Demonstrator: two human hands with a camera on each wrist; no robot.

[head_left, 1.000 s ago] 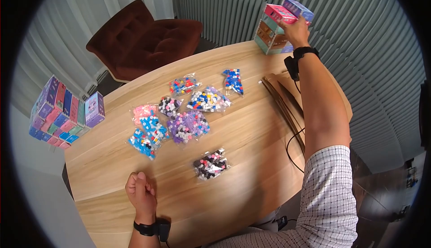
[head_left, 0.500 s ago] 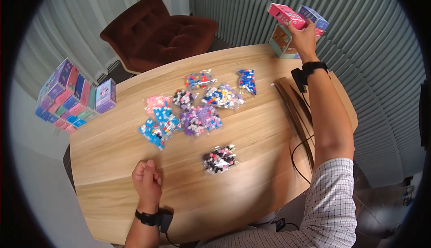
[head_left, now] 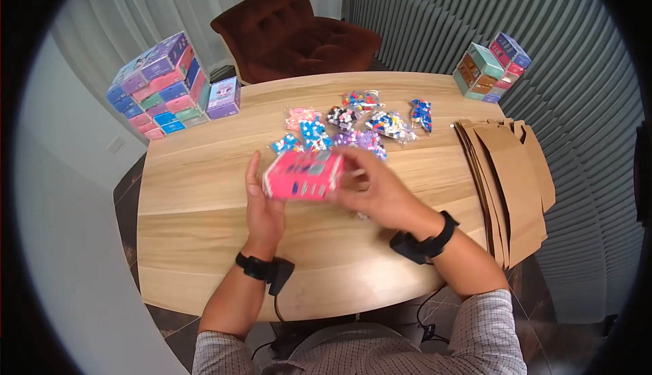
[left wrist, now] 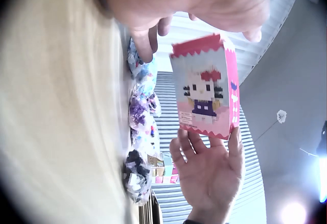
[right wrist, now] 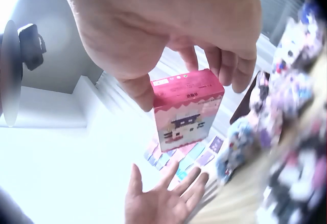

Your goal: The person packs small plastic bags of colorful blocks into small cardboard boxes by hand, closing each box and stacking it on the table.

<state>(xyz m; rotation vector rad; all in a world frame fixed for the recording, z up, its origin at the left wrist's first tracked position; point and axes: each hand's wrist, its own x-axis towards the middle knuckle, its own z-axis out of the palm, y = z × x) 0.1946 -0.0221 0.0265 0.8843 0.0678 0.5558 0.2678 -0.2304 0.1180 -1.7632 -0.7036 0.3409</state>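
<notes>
Pink box [head_left: 302, 177] up off the table, and the head view has it at centre stage, slightly blurred, over the near side of the wooden tabletop [head_left: 197, 239]! Right hand [head_left: 380, 190] is on its right end, pinching it between thumb and fingers. Left hand [head_left: 265, 209] waits just beside the left end, fingers extended. Beyond them sits a cluster of clear bags of coloured pieces [head_left: 360, 141]; far left, a big stack of boxes [head_left: 159, 86]; far right, a smaller stack [head_left: 482, 73], with folded brown paper bags [head_left: 513, 185] nearer along that right edge.

Over to the left wrist view: what a look at the box's printed front, a blocky figure with a red bow! The right hand has its fingertips at the lower end of the box, while the left hand looms across the top, its grip hard to judge from here.

Now the right wrist view, and it settles things: right thumb on one side, fingers on the other, and the left palm spread wide, clear of the box.

So the step in hand looks like bringing the box between both hands. The next move, I'd judge, calls for the left fingers to close on the free end, with the right pinch kept firm until then.
</notes>
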